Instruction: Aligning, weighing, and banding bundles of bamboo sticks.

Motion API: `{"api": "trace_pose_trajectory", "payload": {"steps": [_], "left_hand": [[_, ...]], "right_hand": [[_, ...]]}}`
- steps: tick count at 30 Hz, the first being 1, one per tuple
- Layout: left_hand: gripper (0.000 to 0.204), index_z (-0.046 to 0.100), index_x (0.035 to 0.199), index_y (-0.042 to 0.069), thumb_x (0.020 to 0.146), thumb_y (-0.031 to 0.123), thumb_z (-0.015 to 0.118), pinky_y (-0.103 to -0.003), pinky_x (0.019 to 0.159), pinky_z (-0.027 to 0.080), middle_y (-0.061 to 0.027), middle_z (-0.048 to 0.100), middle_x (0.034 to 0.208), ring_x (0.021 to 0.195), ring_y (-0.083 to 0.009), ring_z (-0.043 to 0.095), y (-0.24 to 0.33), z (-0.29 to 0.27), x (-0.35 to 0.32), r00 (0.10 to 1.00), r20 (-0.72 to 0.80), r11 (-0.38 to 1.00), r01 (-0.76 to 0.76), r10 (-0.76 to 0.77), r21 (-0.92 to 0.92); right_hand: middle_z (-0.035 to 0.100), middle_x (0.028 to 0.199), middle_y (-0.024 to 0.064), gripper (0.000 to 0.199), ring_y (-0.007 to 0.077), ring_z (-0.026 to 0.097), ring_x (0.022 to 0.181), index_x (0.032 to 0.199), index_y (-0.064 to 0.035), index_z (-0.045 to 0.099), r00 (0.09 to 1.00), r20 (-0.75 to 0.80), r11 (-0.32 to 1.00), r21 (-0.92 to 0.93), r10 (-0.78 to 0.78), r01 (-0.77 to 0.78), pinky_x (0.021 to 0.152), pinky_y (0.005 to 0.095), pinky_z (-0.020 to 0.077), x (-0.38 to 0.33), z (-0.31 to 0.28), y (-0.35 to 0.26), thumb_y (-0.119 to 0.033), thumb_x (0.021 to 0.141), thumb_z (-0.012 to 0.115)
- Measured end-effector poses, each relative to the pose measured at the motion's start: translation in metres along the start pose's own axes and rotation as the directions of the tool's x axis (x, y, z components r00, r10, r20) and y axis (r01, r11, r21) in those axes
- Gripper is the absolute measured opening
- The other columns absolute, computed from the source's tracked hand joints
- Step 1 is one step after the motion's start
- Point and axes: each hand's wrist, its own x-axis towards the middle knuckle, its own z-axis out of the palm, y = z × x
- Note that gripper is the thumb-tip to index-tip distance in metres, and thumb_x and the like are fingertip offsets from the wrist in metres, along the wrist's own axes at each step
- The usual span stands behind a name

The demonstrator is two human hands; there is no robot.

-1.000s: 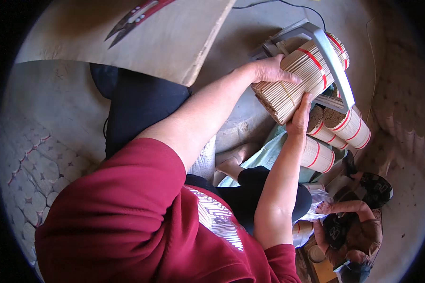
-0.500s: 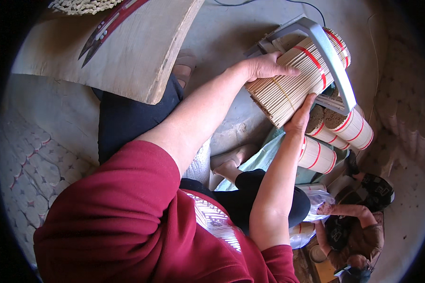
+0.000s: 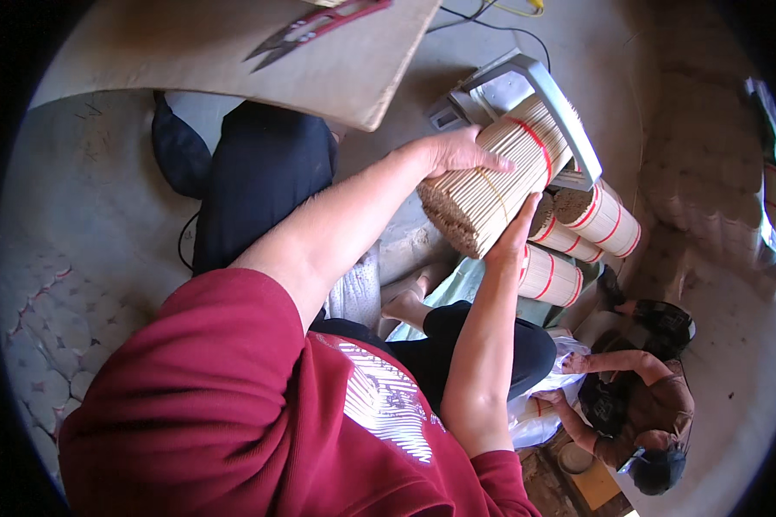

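Note:
Both of my hands hold a thick bundle of thin wooden sticks point(image 3: 493, 183), tied with red bands and a thin yellow one. My left hand point(image 3: 457, 153) wraps its upper left side, thumb across the sticks. The fingers of my right hand point(image 3: 516, 231) press its lower right side, partly hidden beneath. The bundle lies tilted, its round near end toward me, and its far part passes through a grey arched frame point(image 3: 569, 125) on a grey base point(image 3: 461, 108). Red-handled thread snips point(image 3: 319, 30) lie on the wooden board point(image 3: 190, 60) at upper left, apart from my hands.
More red-banded stick bundles point(image 3: 599, 222) lie right of the frame, some over green sheeting point(image 3: 457, 289). A co-worker point(image 3: 655, 401) at lower right handles clear plastic point(image 3: 535, 414). A dark cable point(image 3: 526, 34) runs across the floor behind the frame.
The bundle has tilted in my hands, so its near end of packed stick tips now shows. The whole view has shifted; the board and snips stand higher and farther right in it.

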Motion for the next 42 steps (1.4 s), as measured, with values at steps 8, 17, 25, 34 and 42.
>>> {"api": "trace_pose_trajectory", "payload": {"steps": [8, 17, 25, 34, 42], "left_hand": [[0.094, 0.027, 0.13, -0.008, 0.066, 0.028, 0.085, -0.034, 0.09, 0.049, -0.0185, 0.054, 0.114, 0.106, -0.0243, 0.056, 0.0, 0.04, -0.108, 0.99, -0.097, 0.991, 0.092, -0.101, -0.099], [0.1, 0.023, 0.135, -0.008, 0.066, 0.029, 0.085, -0.035, 0.095, 0.045, -0.0193, 0.051, 0.121, 0.111, -0.0247, 0.053, 0.001, 0.055, -0.183, 0.989, 0.133, 0.998, 0.065, -0.063, -0.013], [0.117, 0.023, 0.139, -0.007, 0.059, 0.056, 0.081, -0.035, 0.096, 0.046, -0.0209, 0.052, 0.123, 0.111, -0.0251, 0.055, 0.063, 0.096, -0.225, 0.917, 0.398, 0.958, -0.135, 0.024, 0.253], [0.058, 0.033, 0.14, 0.006, 0.096, 0.039, 0.048, -0.033, 0.086, 0.049, -0.0149, 0.06, 0.116, 0.101, -0.0197, 0.059, 0.11, 0.118, -0.211, 0.873, 0.47, 0.954, -0.237, 0.126, 0.184], [0.074, 0.035, 0.14, 0.008, 0.081, 0.032, 0.072, -0.035, 0.111, 0.025, -0.0111, 0.039, 0.141, 0.133, -0.0203, 0.03, 0.04, 0.155, -0.213, 0.757, 0.56, 0.911, -0.413, 0.337, 0.01]], "right_hand": [[0.049, 0.133, 0.0167, 0.072, 0.0313, 0.054, 0.114, 0.14, -0.006, 0.033, 0.999, -0.026, 1.0, 0.009, 0.025, -0.025, 0.097, 0.0433, 0.0447, -0.126, 0.03, 0.014, -0.059, 0.092, 0.036], [0.041, 0.14, 0.0142, 0.073, 0.0297, 0.047, 0.122, 0.144, -0.0067, 0.027, 0.99, -0.11, 0.995, 0.019, -0.094, 0.097, 0.102, 0.0407, 0.0399, -0.221, 0.039, 0.044, -0.059, 0.093, 0.035], [0.036, 0.143, 0.0155, 0.091, 0.0312, 0.038, 0.128, 0.144, -0.0076, 0.025, 0.876, 0.0, 0.876, -0.013, -0.483, 0.483, 0.107, 0.0448, 0.0306, -0.265, 0.016, -0.017, -0.074, 0.084, 0.033], [0.04, 0.141, 0.0108, 0.08, 0.0296, 0.039, 0.127, 0.14, -0.0114, 0.038, 0.776, -0.032, 0.709, 0.382, -0.63, 0.592, 0.106, 0.0482, 0.0314, -0.267, 0.034, -0.043, -0.067, 0.083, 0.047], [0.041, 0.141, 0.0074, 0.076, 0.0283, 0.039, 0.128, 0.138, -0.0124, 0.042, 0.569, 0.105, 0.444, 0.743, -0.816, 0.501, 0.107, 0.0479, 0.0295, -0.266, 0.041, -0.105, -0.062, 0.081, 0.056]]}}
